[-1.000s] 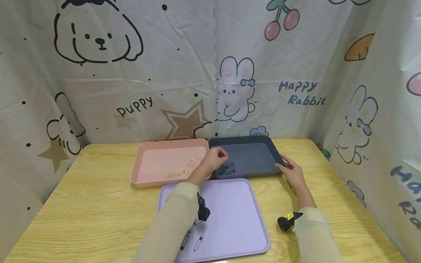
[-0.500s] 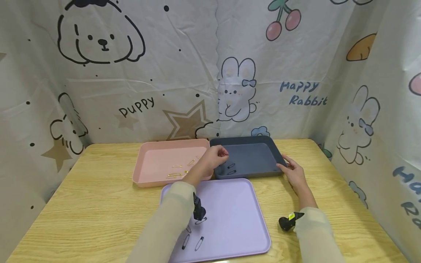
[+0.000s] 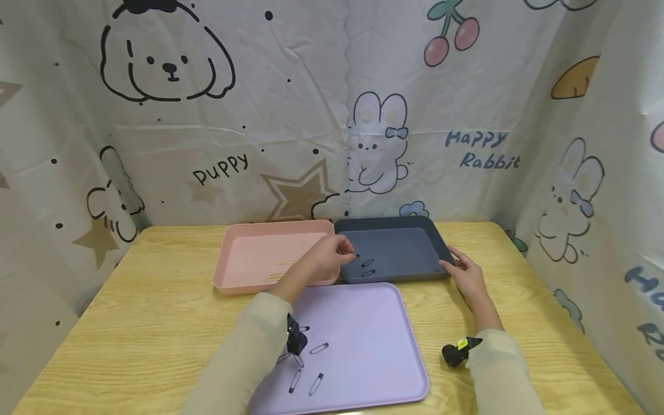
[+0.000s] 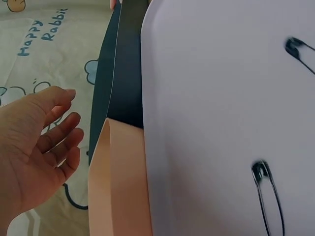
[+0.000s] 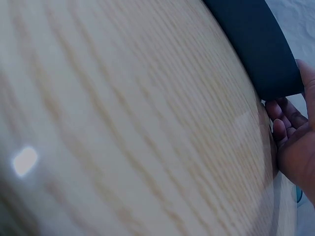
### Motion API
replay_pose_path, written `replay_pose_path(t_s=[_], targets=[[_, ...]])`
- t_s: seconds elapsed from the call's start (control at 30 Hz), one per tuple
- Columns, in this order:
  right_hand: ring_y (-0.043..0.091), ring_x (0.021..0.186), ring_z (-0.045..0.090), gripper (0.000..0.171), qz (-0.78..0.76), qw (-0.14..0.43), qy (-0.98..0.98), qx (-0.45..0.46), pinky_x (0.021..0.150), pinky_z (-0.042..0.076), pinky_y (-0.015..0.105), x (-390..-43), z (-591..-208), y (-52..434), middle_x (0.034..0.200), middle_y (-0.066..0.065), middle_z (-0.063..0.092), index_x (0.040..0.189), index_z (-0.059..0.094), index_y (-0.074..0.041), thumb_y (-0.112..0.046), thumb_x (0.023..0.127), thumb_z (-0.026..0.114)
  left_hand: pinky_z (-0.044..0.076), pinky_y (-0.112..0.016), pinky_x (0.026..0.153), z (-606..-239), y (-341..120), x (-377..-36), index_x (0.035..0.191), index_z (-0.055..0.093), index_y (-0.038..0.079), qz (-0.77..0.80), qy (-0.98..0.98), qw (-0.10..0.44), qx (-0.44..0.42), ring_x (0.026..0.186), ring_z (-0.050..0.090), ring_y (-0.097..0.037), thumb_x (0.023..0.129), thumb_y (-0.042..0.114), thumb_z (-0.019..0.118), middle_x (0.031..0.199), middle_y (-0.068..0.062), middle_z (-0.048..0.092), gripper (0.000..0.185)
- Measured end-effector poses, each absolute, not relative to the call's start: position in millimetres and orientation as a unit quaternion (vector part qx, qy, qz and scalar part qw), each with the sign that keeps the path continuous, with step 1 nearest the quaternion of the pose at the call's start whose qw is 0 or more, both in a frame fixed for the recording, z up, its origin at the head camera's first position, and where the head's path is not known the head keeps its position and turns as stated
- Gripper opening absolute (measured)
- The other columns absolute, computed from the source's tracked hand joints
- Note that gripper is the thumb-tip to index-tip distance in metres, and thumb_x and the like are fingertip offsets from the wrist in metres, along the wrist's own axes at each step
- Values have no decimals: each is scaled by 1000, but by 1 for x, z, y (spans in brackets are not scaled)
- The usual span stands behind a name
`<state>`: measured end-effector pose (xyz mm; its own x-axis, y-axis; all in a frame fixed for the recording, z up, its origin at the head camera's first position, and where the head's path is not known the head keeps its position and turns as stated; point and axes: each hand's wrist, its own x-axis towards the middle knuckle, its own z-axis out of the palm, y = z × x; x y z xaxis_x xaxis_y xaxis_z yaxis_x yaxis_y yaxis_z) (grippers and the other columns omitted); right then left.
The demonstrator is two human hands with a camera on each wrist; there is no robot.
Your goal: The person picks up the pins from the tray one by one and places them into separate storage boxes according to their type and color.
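My left hand (image 3: 331, 253) is over the left side of the dark blue-grey tray (image 3: 399, 275), fingers loosely bent. One black safety pin (image 3: 355, 258) shows right at its fingertips; two more black safety pins (image 3: 368, 268) lie beside it in the tray. In the left wrist view, nothing shows between the thumb and fingers of that hand (image 4: 44, 142). My right hand (image 3: 466, 278) grips the dark tray's near right corner, thumb at the front and fingers round the side. Several black safety pins (image 3: 316, 384) lie on the lilac tray (image 3: 363, 334), partly under my left forearm.
A pink tray (image 3: 249, 253) with several gold safety pins (image 3: 275, 277) stands left of the dark tray, partly covered by my left arm. The lilac tray is in front of both. A printed curtain (image 3: 290, 115) hangs behind the wooden table (image 3: 155, 323).
My left hand has come down and slightly back toward me, and a third black safety pin now shows at its fingertips. The right hand keeps its grip on the tray corner.
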<state>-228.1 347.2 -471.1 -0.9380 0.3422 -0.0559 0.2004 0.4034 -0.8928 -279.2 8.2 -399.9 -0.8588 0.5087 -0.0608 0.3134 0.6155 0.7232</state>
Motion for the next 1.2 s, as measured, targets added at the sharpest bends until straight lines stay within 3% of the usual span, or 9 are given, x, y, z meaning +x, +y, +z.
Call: replay_pose_path(t_s=[0.3, 0.57, 0.8, 1.0, 1.2], targets=[[15, 111, 41, 64, 520, 67, -836, -162, 86, 35, 22, -229, -471, 346, 134, 13, 43, 144, 39, -19, -39, 87, 63, 44, -24, 70, -396, -8, -270, 91, 64, 8, 337, 898, 98, 264, 76, 52, -12, 86, 18, 64, 85, -2, 60, 11], [9, 104, 40, 65, 520, 70, -836, -163, 84, 35, 21, -229, -471, 347, 132, 11, 43, 143, 39, -19, -41, 86, 63, 44, -23, 69, -394, -29, -256, 85, 65, 7, 317, 896, 58, 304, 74, 52, -12, 83, 15, 65, 82, -3, 62, 9], [9, 104, 41, 66, 521, 68, -836, -158, 81, 35, 18, -229, -473, 347, 131, 12, 44, 143, 39, -17, -40, 87, 63, 45, -27, 75, -398, -53, -241, 87, 64, 6, 305, 901, 57, 303, 80, 55, -17, 83, 16, 67, 86, -3, 63, 11], [13, 110, 40, 65, 524, 66, -833, -164, 85, 35, 20, -229, -472, 346, 136, 13, 41, 143, 39, -18, -40, 87, 63, 44, -25, 71, -405, -74, -227, 85, 64, 9, 293, 908, 61, 295, 78, 53, -15, 82, 17, 67, 83, 0, 62, 8], [13, 109, 38, 64, 523, 66, -833, -166, 83, 35, 20, -228, -470, 345, 135, 12, 40, 144, 38, -19, -39, 88, 62, 46, -28, 76, -412, -94, -210, 86, 65, 13, 279, 913, 78, 287, 82, 55, -14, 82, 19, 68, 86, 3, 63, 8]])
